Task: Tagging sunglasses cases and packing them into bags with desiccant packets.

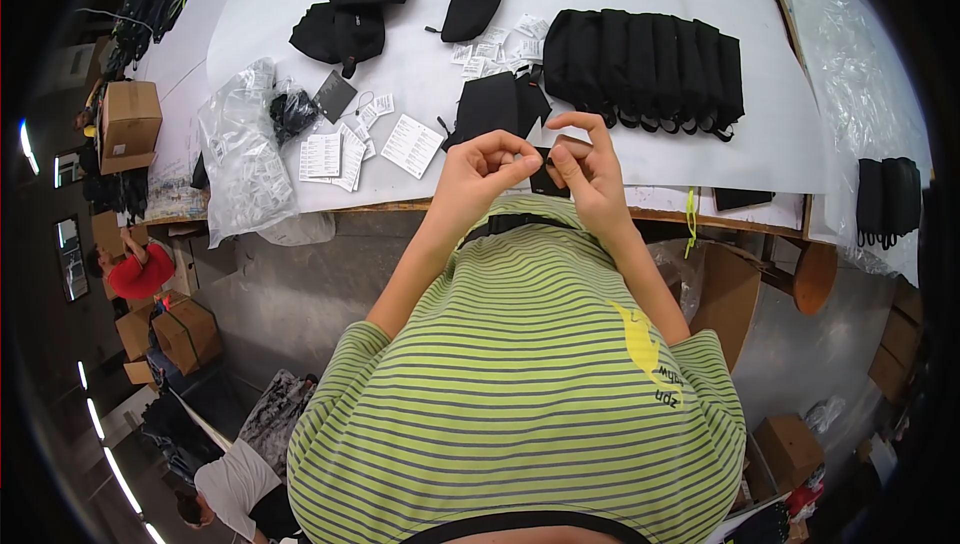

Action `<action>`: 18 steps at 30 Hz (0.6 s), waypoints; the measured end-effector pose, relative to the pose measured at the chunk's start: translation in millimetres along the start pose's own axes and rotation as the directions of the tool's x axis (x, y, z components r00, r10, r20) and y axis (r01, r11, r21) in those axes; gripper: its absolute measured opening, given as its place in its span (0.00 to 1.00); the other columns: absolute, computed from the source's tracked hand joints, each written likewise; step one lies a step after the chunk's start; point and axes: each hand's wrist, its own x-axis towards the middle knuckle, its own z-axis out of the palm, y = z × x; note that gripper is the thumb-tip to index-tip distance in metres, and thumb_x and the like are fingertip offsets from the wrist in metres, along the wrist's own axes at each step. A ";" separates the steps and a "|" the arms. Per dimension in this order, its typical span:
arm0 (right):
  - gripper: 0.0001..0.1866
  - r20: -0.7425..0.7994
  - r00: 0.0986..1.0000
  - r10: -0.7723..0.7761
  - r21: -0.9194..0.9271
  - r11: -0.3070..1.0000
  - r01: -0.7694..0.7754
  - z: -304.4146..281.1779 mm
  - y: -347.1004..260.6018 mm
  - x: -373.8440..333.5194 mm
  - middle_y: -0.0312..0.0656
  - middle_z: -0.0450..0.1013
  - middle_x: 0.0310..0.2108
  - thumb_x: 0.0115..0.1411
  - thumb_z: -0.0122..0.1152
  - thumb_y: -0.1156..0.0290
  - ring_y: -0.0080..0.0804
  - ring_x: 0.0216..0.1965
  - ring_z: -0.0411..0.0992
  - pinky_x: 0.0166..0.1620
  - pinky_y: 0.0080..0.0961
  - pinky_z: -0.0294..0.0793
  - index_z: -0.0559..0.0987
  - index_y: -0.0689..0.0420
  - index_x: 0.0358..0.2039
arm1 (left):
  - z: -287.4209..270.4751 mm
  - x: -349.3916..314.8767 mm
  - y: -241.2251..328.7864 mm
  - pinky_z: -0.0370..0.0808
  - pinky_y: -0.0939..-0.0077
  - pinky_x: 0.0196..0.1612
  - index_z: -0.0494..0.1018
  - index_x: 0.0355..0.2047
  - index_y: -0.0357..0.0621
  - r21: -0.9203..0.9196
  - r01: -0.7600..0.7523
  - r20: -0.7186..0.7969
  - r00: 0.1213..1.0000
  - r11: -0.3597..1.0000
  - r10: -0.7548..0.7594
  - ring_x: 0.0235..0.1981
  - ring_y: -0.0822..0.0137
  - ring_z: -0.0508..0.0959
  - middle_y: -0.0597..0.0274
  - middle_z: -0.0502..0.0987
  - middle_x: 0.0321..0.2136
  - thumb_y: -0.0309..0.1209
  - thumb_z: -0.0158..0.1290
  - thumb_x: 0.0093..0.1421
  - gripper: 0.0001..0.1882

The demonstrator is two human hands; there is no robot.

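Head view: our left hand (488, 168) and right hand (592, 178) are sitting either side of a small black piece (547, 183) near the table (760, 159) edge; whether either is clamping it, we cannot tell. Loose pinching could drop it.

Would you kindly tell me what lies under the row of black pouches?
The black pouches rest on the white tabletop; small white packets lie at their left. Anything directly beneath is hidden from view.
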 end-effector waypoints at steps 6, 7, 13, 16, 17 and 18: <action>0.11 -0.009 1.000 -0.020 -0.069 0.997 0.019 0.0 -0.5 -1.0 0.29 0.58 0.16 0.62 0.48 0.75 0.14 0.20 0.54 0.24 0.13 0.52 0.64 0.58 0.45 | -1.4 0.7 -3.1 0.51 0.90 0.20 0.74 0.31 0.37 0.016 -0.025 0.004 1.000 1.000 0.025 0.17 0.89 0.58 0.78 0.67 0.16 0.27 0.57 0.55 0.07; 0.11 -0.018 0.999 -0.030 -0.083 0.996 0.028 0.3 -0.9 -1.0 0.29 0.58 0.16 0.62 0.48 0.75 0.14 0.20 0.54 0.24 0.13 0.52 0.64 0.58 0.45 | -1.2 1.1 -3.3 0.51 0.90 0.20 0.74 0.31 0.37 0.015 -0.025 0.003 1.000 1.000 0.025 0.17 0.89 0.58 0.78 0.67 0.16 0.27 0.57 0.55 0.07; 0.10 -0.001 0.999 -0.045 -0.142 0.989 0.044 -0.1 -4.8 -2.4 0.30 0.60 0.17 0.62 0.49 0.75 0.14 0.20 0.55 0.25 0.13 0.53 0.65 0.59 0.44 | -1.1 -0.4 1.4 0.51 0.90 0.20 0.74 0.31 0.36 0.006 -0.004 0.021 1.000 1.000 0.004 0.18 0.89 0.59 0.78 0.67 0.17 0.27 0.56 0.55 0.07; 0.10 0.044 0.999 0.005 -0.232 0.973 0.006 -1.6 -11.5 -2.6 0.30 0.62 0.17 0.61 0.50 0.75 0.14 0.20 0.56 0.25 0.13 0.54 0.65 0.59 0.43 | -4.1 -1.4 2.5 0.51 0.90 0.20 0.74 0.31 0.37 0.057 -0.036 0.067 0.997 0.998 0.032 0.19 0.89 0.60 0.79 0.66 0.17 0.27 0.57 0.55 0.06; 0.10 0.045 0.999 0.005 -0.233 0.973 0.005 -2.5 -12.3 -2.8 0.30 0.62 0.17 0.61 0.50 0.75 0.14 0.20 0.56 0.25 0.13 0.54 0.65 0.59 0.43 | -6.7 -0.4 4.2 0.51 0.90 0.20 0.73 0.31 0.37 0.068 -0.018 0.111 0.994 0.998 0.011 0.19 0.88 0.60 0.79 0.65 0.17 0.27 0.57 0.54 0.07; 0.11 0.080 0.996 0.047 -0.170 0.985 -0.032 -3.6 -12.9 -3.0 0.30 0.63 0.18 0.61 0.50 0.75 0.14 0.21 0.56 0.26 0.13 0.55 0.65 0.59 0.43 | -9.2 1.0 5.3 0.51 0.89 0.20 0.72 0.31 0.38 0.080 -0.001 0.154 0.988 0.997 -0.012 0.18 0.88 0.59 0.79 0.63 0.16 0.27 0.57 0.54 0.07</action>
